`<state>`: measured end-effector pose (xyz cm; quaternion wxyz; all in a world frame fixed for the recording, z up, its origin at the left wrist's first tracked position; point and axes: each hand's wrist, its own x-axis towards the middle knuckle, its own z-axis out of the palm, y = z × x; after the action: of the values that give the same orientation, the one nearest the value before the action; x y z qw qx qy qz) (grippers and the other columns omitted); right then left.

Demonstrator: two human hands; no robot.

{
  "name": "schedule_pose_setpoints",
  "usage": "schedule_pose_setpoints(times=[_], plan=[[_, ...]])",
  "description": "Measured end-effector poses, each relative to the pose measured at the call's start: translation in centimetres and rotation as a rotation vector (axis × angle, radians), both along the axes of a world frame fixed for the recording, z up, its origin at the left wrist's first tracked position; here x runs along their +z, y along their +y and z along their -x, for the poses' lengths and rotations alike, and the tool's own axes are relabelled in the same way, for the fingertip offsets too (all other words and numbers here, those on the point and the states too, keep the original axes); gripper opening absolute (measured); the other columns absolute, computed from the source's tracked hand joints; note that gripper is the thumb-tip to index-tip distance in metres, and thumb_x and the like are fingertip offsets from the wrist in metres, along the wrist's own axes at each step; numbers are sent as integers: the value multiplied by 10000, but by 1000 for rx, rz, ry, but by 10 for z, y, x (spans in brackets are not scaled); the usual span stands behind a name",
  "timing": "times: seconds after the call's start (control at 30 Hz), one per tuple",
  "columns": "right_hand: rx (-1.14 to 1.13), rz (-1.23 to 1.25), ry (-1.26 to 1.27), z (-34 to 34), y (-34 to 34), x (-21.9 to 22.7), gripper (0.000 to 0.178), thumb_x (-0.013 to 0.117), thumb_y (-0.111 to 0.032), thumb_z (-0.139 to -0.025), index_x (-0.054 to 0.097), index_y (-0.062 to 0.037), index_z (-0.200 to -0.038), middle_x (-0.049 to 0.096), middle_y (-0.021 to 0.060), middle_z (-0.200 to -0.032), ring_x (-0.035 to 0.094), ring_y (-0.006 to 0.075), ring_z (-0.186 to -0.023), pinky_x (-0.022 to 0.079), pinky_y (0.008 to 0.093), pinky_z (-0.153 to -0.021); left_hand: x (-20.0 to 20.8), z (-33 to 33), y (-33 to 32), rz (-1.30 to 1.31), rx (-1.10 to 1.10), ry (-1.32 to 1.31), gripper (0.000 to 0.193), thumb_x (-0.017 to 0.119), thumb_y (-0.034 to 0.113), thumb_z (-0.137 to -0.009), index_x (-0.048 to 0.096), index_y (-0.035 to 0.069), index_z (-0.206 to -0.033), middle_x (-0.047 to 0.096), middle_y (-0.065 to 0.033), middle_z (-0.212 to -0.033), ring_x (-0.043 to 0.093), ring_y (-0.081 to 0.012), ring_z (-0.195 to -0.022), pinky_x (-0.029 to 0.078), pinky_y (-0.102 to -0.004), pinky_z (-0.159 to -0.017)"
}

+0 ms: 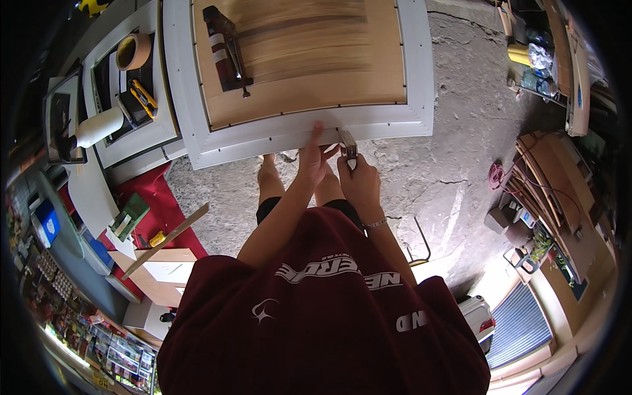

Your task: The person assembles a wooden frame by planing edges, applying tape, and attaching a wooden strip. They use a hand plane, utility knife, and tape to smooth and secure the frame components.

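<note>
A large white picture frame (172,66) lies back side up before me, with a brown backing board (316,99) held in by small dark tabs along its inner edge. My left hand (312,164) is at the frame's near edge, thumb stretched onto the white border and fingers curled by the rim. Just to its right, my right hand (361,184) is closed around a small shiny metal tool (349,151), which touches or nearly touches the same edge. The tool's exact kind is hidden by the fingers. A maroon and black tab driver (225,49) lies on the board.
On the left, smaller frames (99,148) carry a tape roll (133,51), a yellow utility knife (143,97) and a white bottle (100,127). A wooden strip (168,240) lies below, over a red cloth (158,197). Stacked boards (550,191) stand right, beyond the concrete floor (461,85).
</note>
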<state>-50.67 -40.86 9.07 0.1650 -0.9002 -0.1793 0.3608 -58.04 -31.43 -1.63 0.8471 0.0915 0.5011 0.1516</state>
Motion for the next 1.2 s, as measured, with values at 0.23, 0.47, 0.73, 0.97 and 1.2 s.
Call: schedule_pose_setpoints(times=[0.23,0.47,0.73,0.97,1.2], plan=[[-2,48,-64,10,19,-6,430,628,-411,-957,685,14,-936,690,276,-766,694,469,-781,536,540,-703,0,-1,-1,-5,89,-17,566,819,382,-880,531,139,-1302,661,-34,-1127,702,-183,-974,602,-312,-719],[-90,-28,-90,12,24,-17,383,668,-361,-932,705,19,-907,698,227,-721,703,428,-693,542,480,-639,-8,-2,-2,-22,142,-33,682,855,326,-851,452,140,-1369,621,-83,-1214,686,-260,-1049,616,-382,-739],[-144,-206,-61,51,7,4,301,699,-274,-925,648,21,-956,679,171,-690,696,350,-634,514,450,-586,-12,30,10,46,83,-3,607,756,479,-916,516,150,-1366,637,-43,-1222,641,-227,-1143,585,-454,-888],[27,-40,21,113,71,3,422,632,-406,-943,667,14,-973,697,249,-748,693,465,-747,530,535,-653,8,118,81,-22,155,17,577,783,441,-903,542,128,-1323,659,-49,-1165,677,-190,-1075,621,-374,-853],[-23,-27,-32,139,104,-6,477,614,-417,-939,670,-31,-1214,701,276,-769,690,497,-766,549,571,-723,10,127,91,-7,100,33,566,807,371,-895,503,154,-1320,657,-47,-1181,685,-198,-1052,612,-354,-774]])
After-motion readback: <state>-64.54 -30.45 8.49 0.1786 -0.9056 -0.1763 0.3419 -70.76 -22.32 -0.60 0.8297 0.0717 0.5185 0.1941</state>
